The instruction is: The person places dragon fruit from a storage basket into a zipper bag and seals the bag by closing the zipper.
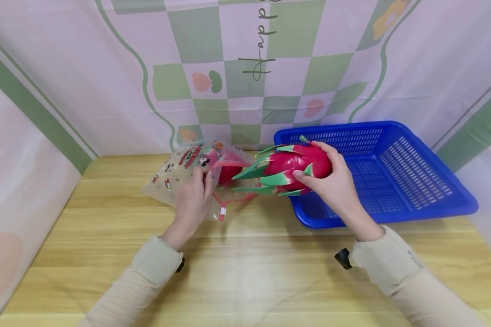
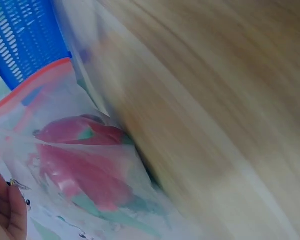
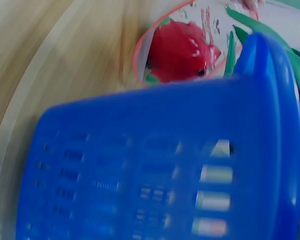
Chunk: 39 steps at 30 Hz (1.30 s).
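Note:
A red dragon fruit with green scales is held in my right hand, its leafy end facing left. It hovers over the left rim of the blue plastic basket. My left hand pinches the edge of a clear zip bag printed with cartoon figures and edged in red. Another dragon fruit lies inside the bag, near its mouth; in the left wrist view this fruit shows through the plastic. The bag's mouth faces the basket.
A light wood table carries the bag and basket. Behind them hangs a checked green and white cloth. The red zip slider hangs at the bag's front edge. Dark wrist-worn devices show beneath both cuffs.

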Each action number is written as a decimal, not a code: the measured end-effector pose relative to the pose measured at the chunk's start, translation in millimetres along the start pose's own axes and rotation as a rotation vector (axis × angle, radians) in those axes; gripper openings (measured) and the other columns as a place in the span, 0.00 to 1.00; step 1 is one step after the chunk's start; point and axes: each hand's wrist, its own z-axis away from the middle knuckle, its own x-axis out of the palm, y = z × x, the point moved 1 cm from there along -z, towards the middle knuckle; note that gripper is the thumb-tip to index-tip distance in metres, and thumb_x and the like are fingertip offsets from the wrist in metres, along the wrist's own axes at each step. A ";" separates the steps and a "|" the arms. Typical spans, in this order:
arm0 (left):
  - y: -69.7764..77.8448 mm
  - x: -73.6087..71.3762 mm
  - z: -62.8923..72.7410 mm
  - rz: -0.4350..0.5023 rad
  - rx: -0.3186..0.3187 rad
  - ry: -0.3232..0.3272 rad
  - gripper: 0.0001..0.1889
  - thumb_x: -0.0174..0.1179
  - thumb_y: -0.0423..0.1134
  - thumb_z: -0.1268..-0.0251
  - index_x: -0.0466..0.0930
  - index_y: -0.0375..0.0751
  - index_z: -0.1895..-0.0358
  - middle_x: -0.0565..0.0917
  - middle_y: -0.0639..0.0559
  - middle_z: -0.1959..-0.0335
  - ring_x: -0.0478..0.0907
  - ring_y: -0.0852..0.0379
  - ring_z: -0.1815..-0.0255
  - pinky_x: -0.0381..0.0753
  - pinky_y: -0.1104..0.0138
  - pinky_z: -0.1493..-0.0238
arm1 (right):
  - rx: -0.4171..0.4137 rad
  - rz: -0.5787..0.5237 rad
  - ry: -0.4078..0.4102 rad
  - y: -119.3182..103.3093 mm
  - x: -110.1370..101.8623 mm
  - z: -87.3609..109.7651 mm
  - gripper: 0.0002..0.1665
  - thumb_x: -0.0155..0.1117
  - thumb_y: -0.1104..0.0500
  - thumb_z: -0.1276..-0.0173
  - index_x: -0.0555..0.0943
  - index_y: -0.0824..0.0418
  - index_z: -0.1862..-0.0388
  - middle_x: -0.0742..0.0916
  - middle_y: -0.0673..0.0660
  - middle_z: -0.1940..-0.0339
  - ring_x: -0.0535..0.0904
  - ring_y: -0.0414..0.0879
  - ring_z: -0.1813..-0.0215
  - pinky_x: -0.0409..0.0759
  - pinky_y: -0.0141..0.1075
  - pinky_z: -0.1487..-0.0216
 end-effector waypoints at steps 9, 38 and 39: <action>8.3 -2.1 -0.5 0.065 -0.026 -0.048 0.09 0.45 0.39 0.25 0.68 0.36 0.59 0.71 0.49 0.84 0.62 0.59 0.86 0.58 0.72 0.86 | 0.021 0.026 -0.015 -13.8 21.7 0.0 0.45 0.73 0.48 0.45 0.64 0.49 0.30 0.70 0.65 0.35 0.69 0.63 0.36 0.78 0.58 0.43; 6.2 -3.3 -1.4 0.087 -0.174 0.003 0.13 0.40 0.40 0.23 0.69 0.33 0.55 0.72 0.46 0.83 0.60 0.59 0.87 0.58 0.71 0.86 | 0.196 0.093 -0.055 -36.4 63.8 17.7 0.55 0.72 0.36 0.49 0.56 0.53 0.29 0.67 0.64 0.36 0.69 0.59 0.37 0.80 0.52 0.43; 5.9 -3.5 -1.5 0.088 -0.178 0.007 0.13 0.39 0.40 0.23 0.69 0.33 0.55 0.73 0.46 0.83 0.60 0.59 0.87 0.58 0.71 0.86 | 0.191 0.087 -0.052 -36.2 62.8 18.4 0.55 0.72 0.36 0.49 0.56 0.54 0.29 0.67 0.64 0.36 0.69 0.59 0.36 0.80 0.52 0.43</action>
